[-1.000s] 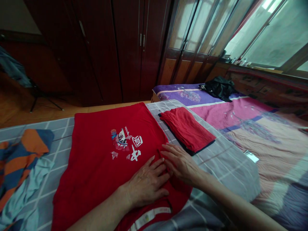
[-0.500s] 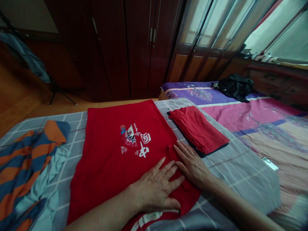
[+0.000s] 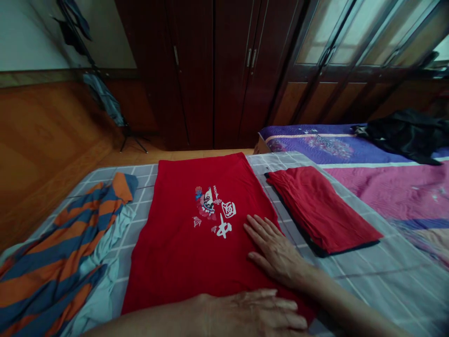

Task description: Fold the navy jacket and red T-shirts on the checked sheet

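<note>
A red T-shirt with a white and coloured print lies spread flat on a grey checked cloth. My left hand rests palm down across its near part, fingers outstretched, its lower side cut off by the frame edge. Farther up, near the shirt's right edge, my right hand lies flat on the fabric with fingers extended. Neither hand grips the cloth. Right of the shirt sits a folded red garment on top of something dark. An orange and blue striped garment lies crumpled to the left.
A light blue-green garment lies partly under the striped one. At right is a bed with a purple and pink cover, bearing a black garment or bag. Dark wardrobes and a stand are behind.
The view has swung left. My right hand has moved up the shirt and away from my left, which is now nearer the bottom edge. The small fold beneath my right hand no longer shows.
</note>
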A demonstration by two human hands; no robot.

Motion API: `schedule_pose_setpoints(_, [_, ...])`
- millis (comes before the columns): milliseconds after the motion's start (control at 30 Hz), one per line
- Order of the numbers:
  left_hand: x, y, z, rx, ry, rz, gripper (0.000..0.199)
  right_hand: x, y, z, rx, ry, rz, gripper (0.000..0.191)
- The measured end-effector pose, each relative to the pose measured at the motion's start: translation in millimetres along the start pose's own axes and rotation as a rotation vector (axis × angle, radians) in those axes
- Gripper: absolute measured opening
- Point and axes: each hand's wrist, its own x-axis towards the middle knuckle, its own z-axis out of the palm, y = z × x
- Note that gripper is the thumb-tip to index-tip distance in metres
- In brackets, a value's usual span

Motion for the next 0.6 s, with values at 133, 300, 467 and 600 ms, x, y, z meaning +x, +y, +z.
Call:
schedule_pose_setpoints(133, [-33, -31, -30.9, 0.057, 0.109, -0.368, 0.061, 0, 5, 12, -0.037, -0.010, -0.042, 0.063])
schedule_pose_setpoints(300, [-80, -79, -21.9, 0.182, 0.092, -0.789, 0.070, -2, 6, 13, -0.049, 0.003, -0.032, 0.063])
schedule_pose_setpoints(467, [-78, -81, -12.2, 0.153, 0.024, -0.657, 0.070, -2, 9, 17, -0.061, 0.049, -0.054, 0.066])
schedule_pose_setpoints(600, [-94, -109, -29.9, 0.231, 0.099, -0.837, 0.071, -3, 14, 22, -0.061, 0.091, -0.067, 0.069])
